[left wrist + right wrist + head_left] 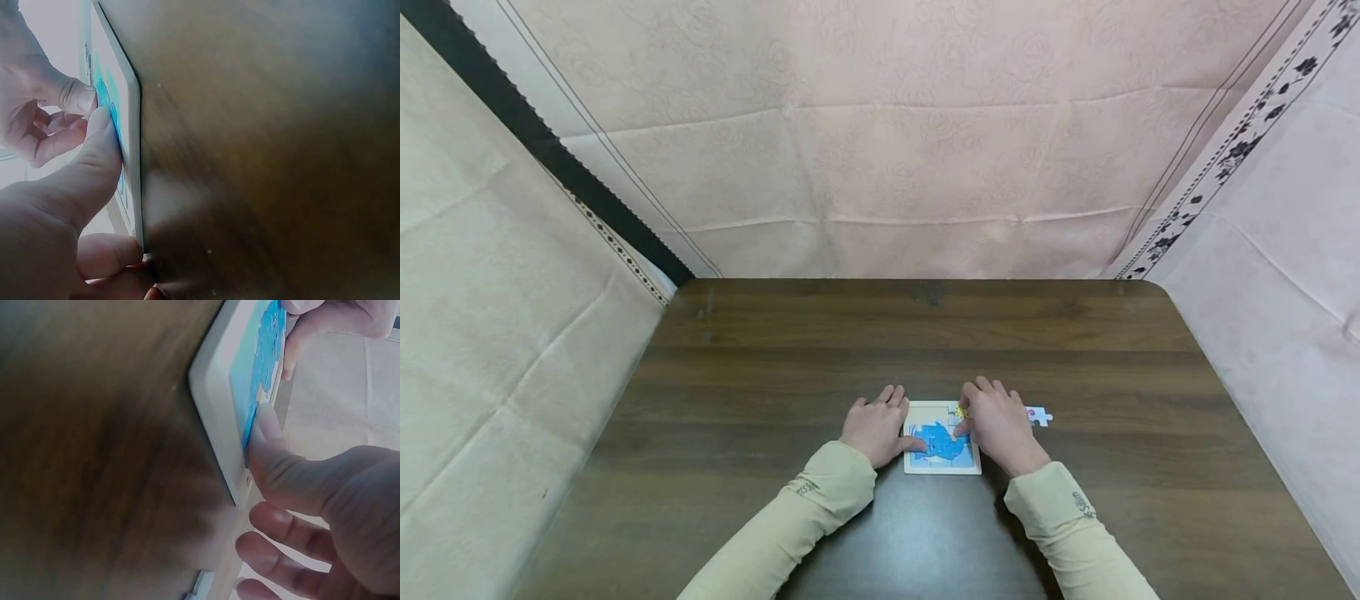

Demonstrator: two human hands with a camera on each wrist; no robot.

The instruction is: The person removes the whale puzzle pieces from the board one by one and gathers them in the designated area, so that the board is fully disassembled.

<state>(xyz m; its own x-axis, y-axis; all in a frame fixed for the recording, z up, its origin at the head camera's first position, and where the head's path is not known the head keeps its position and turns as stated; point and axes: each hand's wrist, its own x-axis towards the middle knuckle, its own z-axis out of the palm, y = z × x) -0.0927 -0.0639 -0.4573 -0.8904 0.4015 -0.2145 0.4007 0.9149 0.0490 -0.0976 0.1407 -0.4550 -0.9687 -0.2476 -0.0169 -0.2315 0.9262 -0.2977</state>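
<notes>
A small jigsaw puzzle [936, 458] with a blue sea-animal picture and a pale frame lies flat on the table. My left hand [877, 429] rests along its left side, thumb over the picture, fingers stretched forward. In the left wrist view, fingertips [111, 253] touch the frame's edge. My right hand [1000, 423] is over the puzzle's right side. Its thumb [269, 428] presses near the picture's right edge, and the index finger reaches the upper right by a yellow sun. Its other fingers are loosely bent, clear of the frame. The hand hides part of the right side.
Just right of my right hand lies a loose puzzle piece [1040, 416], white and blue with a pink mark. The brown wooden table [775, 333] ends at a pale cloth [880, 167] hung behind it, with more cloth along both sides.
</notes>
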